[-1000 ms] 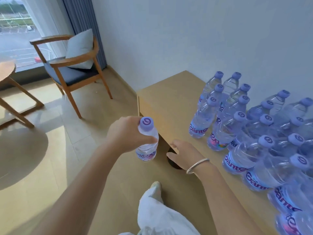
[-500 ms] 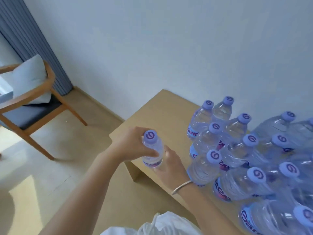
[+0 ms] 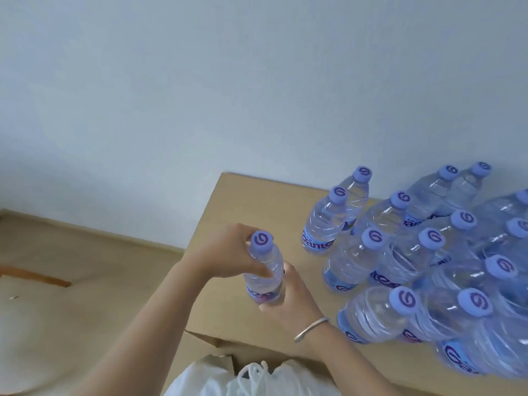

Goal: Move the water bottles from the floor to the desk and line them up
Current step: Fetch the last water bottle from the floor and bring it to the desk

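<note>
Over the near-left part of the wooden desk [image 3: 228,195], the left hand [image 3: 225,252] curls its fingers and thumb round the neck and shoulder of a water bottle [image 3: 264,275], just under its purple cap, while the right hand [image 3: 288,298] cups the bottle's base from below and from the side away from the desk's left edge, fingers wrapped round the label. The bottle stands nearly upright; whether its base already touches the desk top cannot be told, since the right hand hides it. A two-handed hold of this kind looks meant for steadying: the top hand carries and aims, the lower one guides the base so the bottle settles square and does not tip. Further along the desk, toward its right end and against the wall, stands the group of bottles [image 3: 428,267] already set there, packed close in rough rows, caps up. The held bottle is apart from them, near the desk's left end, so it probably needs sliding toward the closest row to join the line without knocking a neighbour over.
</note>
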